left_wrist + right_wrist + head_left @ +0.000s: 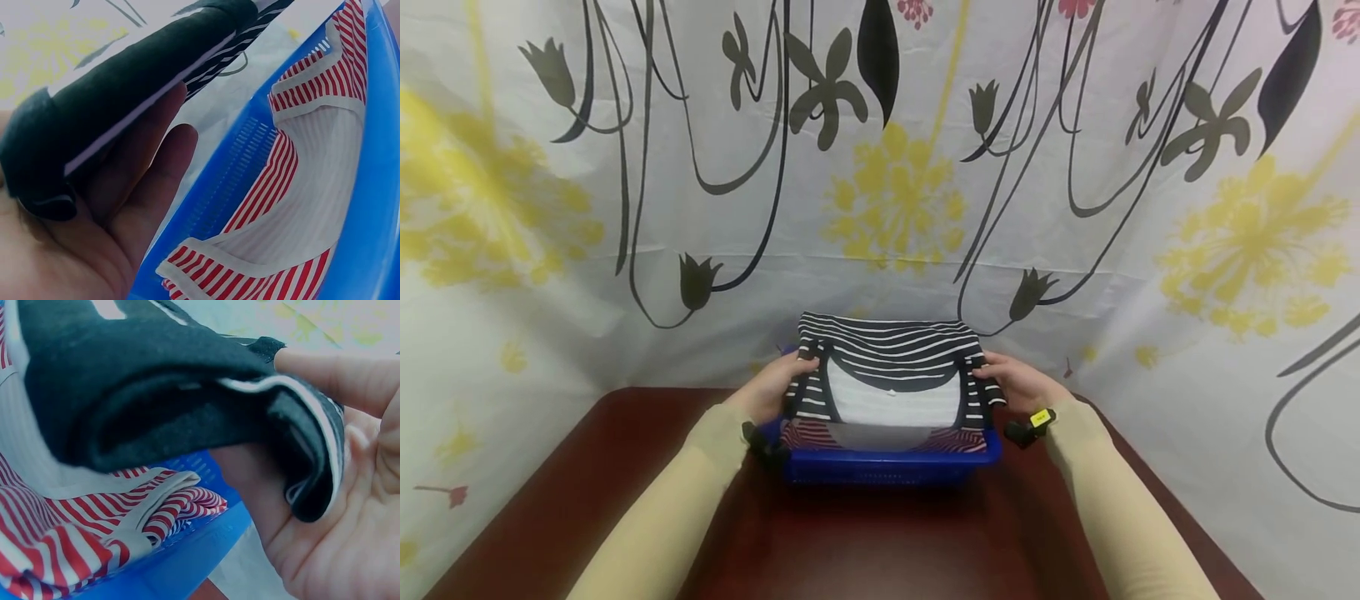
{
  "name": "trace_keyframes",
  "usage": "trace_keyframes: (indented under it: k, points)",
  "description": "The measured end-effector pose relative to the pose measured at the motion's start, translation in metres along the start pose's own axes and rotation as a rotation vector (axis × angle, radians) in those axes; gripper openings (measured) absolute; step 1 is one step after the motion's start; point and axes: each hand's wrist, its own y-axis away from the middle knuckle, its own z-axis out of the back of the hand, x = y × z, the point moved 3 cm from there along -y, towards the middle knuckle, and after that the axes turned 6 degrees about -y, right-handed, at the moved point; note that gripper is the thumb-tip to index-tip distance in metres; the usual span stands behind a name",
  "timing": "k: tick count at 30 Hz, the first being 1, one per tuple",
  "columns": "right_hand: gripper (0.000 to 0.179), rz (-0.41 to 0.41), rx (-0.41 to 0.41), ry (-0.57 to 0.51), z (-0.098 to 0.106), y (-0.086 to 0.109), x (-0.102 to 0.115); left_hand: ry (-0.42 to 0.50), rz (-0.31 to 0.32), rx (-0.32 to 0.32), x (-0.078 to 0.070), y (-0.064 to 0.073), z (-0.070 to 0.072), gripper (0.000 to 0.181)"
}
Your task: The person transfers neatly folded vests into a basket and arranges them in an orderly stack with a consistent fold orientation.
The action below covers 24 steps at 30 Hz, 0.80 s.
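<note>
A folded black-and-white striped shirt [891, 333] with a white front panel is held up over a blue basket [887, 467]. My left hand [771, 387] grips its left side, thumb in front; in the left wrist view, fingers [172, 153] reach under the rolled black edge. On the other side, my right hand [1018, 383] pinches the shirt's right edge, where the right wrist view shows a black fold [156, 425] between thumb and fingers. Below the shirt, a red-and-white striped garment [306, 94] with a pale panel lies in the basket.
The basket stands on a dark red table [880, 542], toward its far edge. Behind and on both sides hangs a white curtain [730, 225] with yellow, grey and red flower prints. A dark wrist device with a yellow label [1040, 418] is strapped on the right wrist.
</note>
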Motion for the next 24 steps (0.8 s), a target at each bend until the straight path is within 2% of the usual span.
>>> trace_keyframes:
  k: [16,21,24]
  points:
    - [0.035,-0.026,-0.019,0.046,-0.007,-0.006,-0.007,-0.039,-0.018,-0.039,0.005,0.003,0.008,0.054]
    - [0.034,-0.032,0.029,0.021,-0.007,-0.006,-0.011,-0.059,-0.009,-0.043,0.008,0.004,0.009,0.056]
    - [0.034,-0.031,0.031,0.033,-0.008,-0.007,-0.011,-0.067,-0.001,-0.067,0.008,0.006,0.01,0.055]
